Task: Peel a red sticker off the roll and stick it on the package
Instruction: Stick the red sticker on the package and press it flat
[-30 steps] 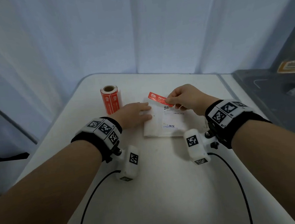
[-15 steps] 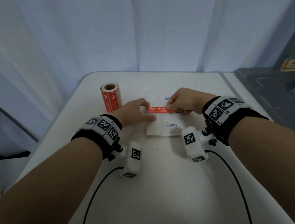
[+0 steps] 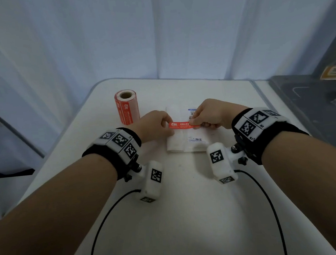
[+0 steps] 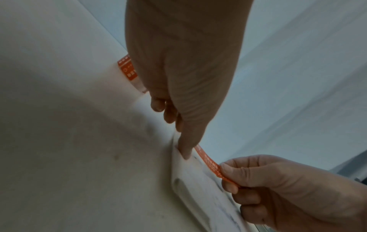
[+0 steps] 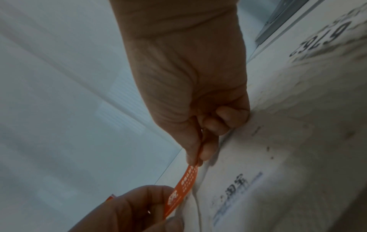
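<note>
— Where is the red sticker?
— Stretched flat just above the white package, which lies on the table. The right hand pinches its right end between thumb and forefinger; that end is hidden under the fingers.
— And the left hand?
— Its thumb and forefinger are closed on the sticker's left end, with the thumb tip down on the package edge. Whether the sticker already touches the package, I cannot tell.
— The roll?
— Upright behind the left hand, its lower part partly covered by it. The package's print is blurred and half hidden.
</note>
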### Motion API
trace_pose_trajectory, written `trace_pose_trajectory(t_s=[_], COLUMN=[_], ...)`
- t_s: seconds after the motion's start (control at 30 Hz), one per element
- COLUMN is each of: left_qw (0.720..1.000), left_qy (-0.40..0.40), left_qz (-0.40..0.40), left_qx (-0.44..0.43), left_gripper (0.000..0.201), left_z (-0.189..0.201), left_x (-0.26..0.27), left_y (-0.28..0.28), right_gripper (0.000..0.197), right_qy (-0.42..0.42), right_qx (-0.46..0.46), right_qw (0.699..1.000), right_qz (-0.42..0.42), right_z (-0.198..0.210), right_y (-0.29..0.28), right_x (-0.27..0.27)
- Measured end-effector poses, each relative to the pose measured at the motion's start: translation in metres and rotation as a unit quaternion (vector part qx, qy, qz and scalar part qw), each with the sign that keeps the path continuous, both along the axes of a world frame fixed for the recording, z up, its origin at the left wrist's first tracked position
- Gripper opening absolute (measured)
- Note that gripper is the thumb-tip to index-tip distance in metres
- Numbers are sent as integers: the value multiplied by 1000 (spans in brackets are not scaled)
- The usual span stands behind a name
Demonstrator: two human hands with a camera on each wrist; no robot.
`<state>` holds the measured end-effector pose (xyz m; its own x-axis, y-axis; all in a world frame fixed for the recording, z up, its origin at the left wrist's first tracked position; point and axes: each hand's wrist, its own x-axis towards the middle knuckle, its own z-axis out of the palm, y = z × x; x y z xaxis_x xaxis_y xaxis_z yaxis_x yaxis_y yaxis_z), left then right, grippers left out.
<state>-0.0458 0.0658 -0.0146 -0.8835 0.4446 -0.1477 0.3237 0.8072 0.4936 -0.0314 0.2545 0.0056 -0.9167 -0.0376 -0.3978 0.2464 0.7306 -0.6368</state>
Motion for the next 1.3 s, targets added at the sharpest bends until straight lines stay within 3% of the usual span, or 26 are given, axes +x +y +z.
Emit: trace_pose_trajectory(t_s=[0.17,0.4,0.63,0.73,1.0,1.3], left_qw=[1000,999,978,984,992,995], left_qy=[-11,-19,-138,-113,-63,-30], left_qz=[15,-9,73,64,41,51], left_qx=[25,27,138,120,97,77], left_gripper=[33,38,23,31,28,26], left_z=[1,-1,5,4,0,-4], left_x=[5,9,9,9,8,6], left_y=[-4,-7,-1,1,1,7], right_gripper=[23,12,13,12,12,25], right_qy=[0,1,-7,-11,-24,-25], right_qx=[2,-23,-28,-27,-30,-16], right_qw=[1000,1000,1000,1000,999,999], right_qz=[0,-12,-12,-11,-22,-31], right_z=[-3,-6,-7,-7,-9,-12], right_y=[-3,-4,-5,-5,-6,-7], right_x=[6,12,11,10,9,5])
